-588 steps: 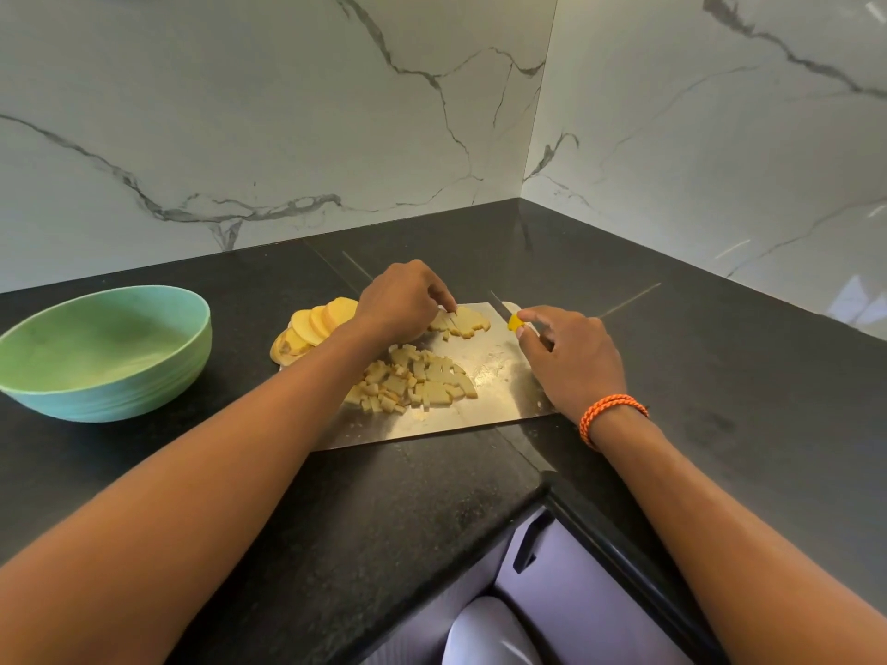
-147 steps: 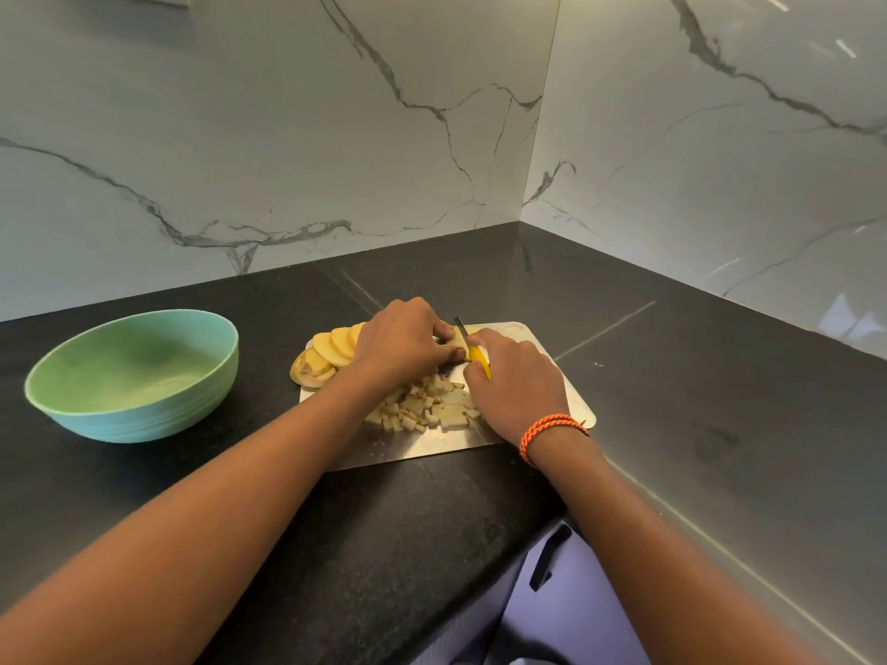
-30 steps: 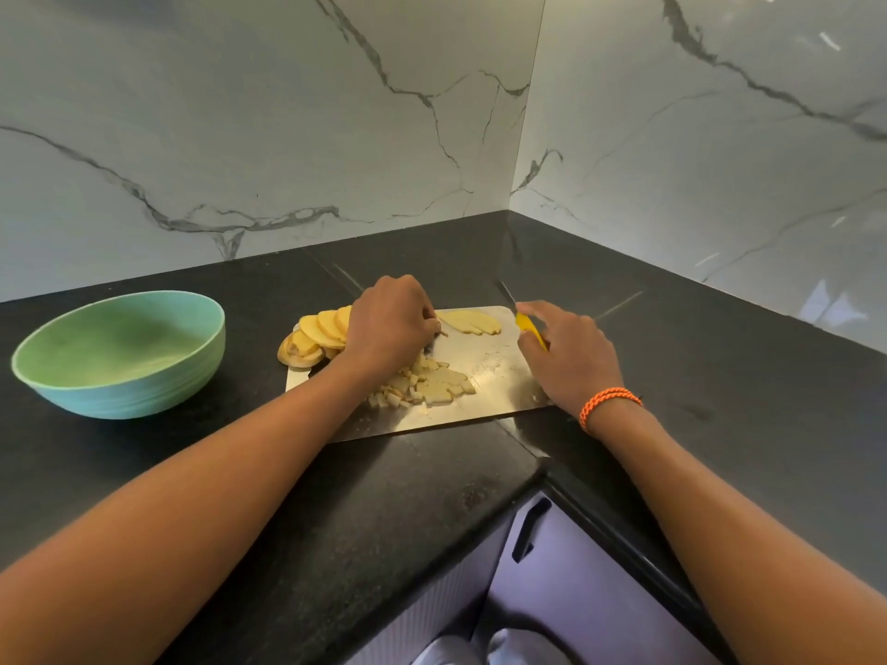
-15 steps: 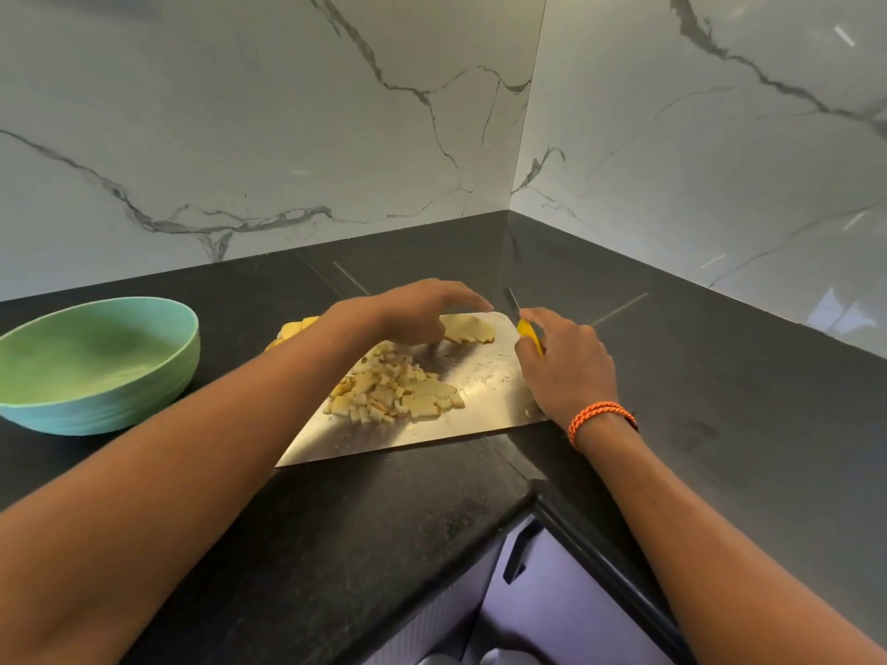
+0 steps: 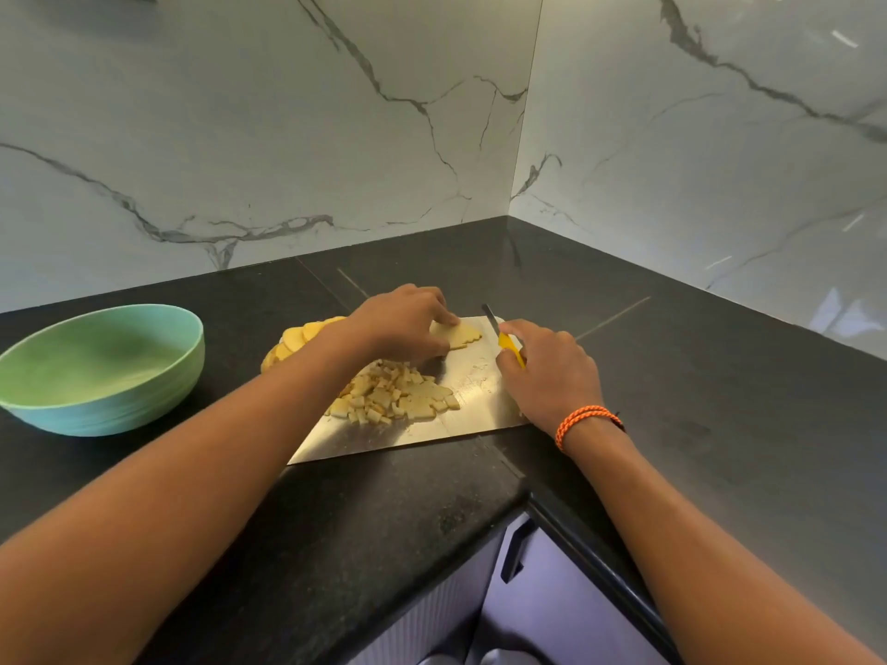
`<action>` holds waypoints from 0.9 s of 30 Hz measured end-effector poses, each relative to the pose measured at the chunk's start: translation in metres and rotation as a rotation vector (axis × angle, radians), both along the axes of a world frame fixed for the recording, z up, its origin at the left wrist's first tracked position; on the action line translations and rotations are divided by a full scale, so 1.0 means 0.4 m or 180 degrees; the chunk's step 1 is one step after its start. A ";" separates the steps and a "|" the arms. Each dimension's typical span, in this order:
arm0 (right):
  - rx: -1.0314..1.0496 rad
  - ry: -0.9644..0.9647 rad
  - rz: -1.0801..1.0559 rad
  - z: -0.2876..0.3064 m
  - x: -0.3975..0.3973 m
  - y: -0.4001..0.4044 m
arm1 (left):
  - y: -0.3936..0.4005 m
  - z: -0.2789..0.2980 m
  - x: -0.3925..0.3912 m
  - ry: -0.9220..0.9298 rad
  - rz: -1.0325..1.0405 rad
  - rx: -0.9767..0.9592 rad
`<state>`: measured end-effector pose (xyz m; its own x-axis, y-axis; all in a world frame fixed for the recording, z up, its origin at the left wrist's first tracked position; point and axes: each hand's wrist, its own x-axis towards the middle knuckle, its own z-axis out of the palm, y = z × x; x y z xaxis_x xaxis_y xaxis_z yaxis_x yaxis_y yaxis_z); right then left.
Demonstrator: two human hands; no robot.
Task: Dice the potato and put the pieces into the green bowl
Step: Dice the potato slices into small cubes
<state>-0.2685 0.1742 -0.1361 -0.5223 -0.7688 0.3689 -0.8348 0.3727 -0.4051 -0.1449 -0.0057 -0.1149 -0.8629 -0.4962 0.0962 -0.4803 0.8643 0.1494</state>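
Pale diced potato pieces (image 5: 393, 393) heap on the steel board (image 5: 422, 436).

A black stone counter (image 5: 720, 376) meets white veined marble walls (image 5: 240, 112); a lilac cabinet (image 5: 552, 616) sits below.
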 end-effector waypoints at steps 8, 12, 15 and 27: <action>0.0193 0.0180 0.0068 -0.004 0.024 0.007 | -0.024 0.005 0.056 0.0448 0.0377 0.0434; 0.0211 0.0248 0.0034 -0.004 0.028 0.005 | -0.057 0.029 0.101 0.0527 0.0383 0.0782; 0.0195 0.0322 0.0045 -0.005 0.030 0.002 | -0.066 0.021 0.105 0.0390 0.0335 0.0895; 0.0329 0.0357 0.0232 -0.003 0.063 -0.008 | -0.040 -0.021 0.057 0.0773 0.0514 0.0729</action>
<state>-0.2434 0.1712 -0.1372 -0.4236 -0.8401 0.3387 -0.8990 0.3443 -0.2705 -0.1222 -0.0217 -0.1232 -0.7372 -0.6566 0.1594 -0.5347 0.7111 0.4565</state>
